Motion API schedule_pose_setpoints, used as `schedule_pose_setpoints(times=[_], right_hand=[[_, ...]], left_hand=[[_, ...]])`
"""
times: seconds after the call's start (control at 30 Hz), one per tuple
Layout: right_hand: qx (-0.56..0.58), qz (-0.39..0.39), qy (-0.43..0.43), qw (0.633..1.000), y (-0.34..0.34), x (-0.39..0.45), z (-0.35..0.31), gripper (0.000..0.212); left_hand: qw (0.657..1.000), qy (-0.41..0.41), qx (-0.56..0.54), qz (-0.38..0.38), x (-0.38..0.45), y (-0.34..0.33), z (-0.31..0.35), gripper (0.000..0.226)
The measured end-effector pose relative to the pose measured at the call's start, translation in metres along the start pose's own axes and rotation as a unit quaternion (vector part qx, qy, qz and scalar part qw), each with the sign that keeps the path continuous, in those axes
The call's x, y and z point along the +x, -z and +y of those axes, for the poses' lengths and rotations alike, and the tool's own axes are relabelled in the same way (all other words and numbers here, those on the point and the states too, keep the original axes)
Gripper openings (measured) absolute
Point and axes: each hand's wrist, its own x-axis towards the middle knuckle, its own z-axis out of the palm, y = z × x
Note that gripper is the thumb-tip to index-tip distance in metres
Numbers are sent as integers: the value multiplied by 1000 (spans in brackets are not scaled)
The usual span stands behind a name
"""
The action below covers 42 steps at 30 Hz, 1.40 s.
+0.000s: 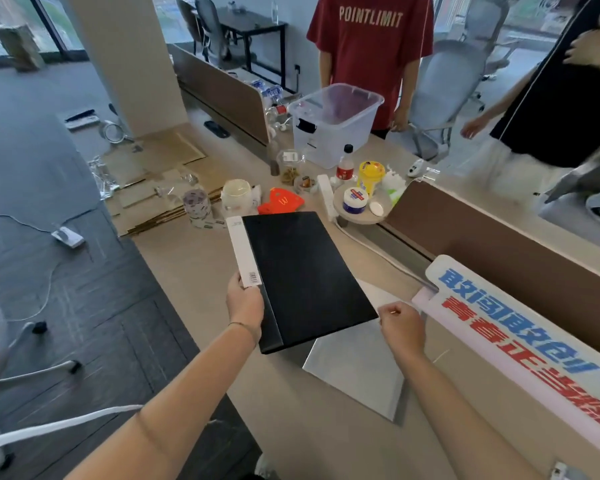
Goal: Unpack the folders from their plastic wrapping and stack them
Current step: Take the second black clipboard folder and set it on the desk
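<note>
A black folder (302, 271) with a white spine label (243, 251) is held above the beige table (194, 268), its far end towards the clutter. My left hand (245, 299) grips its near left corner at the spine. My right hand (400, 325) is closed just off the folder's near right corner, pinching the edge of the clear plastic wrapping (357, 368). The wrapping lies flat and shiny on the table under and in front of the folder. No other folder shows.
Beyond the folder stand cups, a soda bottle (345, 166), jars and a clear plastic bin (333, 119). A white sign with blue and red lettering (520, 344) leans on the brown divider at right. Two people stand across the table. Flattened cardboard (156, 174) lies on the floor at left.
</note>
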Motion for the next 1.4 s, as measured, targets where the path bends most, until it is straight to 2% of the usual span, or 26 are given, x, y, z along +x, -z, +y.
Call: schedule_pose_setpoints(times=[0.1,0.2,0.27,0.33,0.47,0.6,0.7,0.93,1.1,1.27,1.4], right_hand=[[3,-9,-9,1000,9,9,0,16],[55,-78,-35,995,11,14,-3,31],[114,-108,-59,986,11,11,-6,35],[158,-107,-71,979,14,6,-5,36],[208,-24,-65,976,22,-2,8,35],[194,44,-20,980,42,-19,20,44],[193,105,-20,975,63,-35,34,45],[199,229,-67,951,117,-76,94,41],[227,285,-121,923,157,-112,155,41],[237,333,-179,895,191,-147,213,38],[230,368,-224,873,214,-172,263,33]], left_hand=[[996,-54,47,-47,-10,-2,1,48],[988,-93,92,-85,-10,-3,-8,44],[985,-93,104,-104,-9,-6,-16,46],[982,-93,114,-115,-11,-12,-22,41],[973,-116,137,-141,-19,-29,-33,38],[961,-129,173,-174,-26,-55,-49,39],[949,-145,188,-206,-40,-78,-60,40],[906,-150,236,-316,-94,-128,-96,38],[871,-151,256,-390,-150,-159,-125,37],[841,-175,279,-430,-216,-182,-152,35],[799,-175,318,-479,-263,-192,-181,30]])
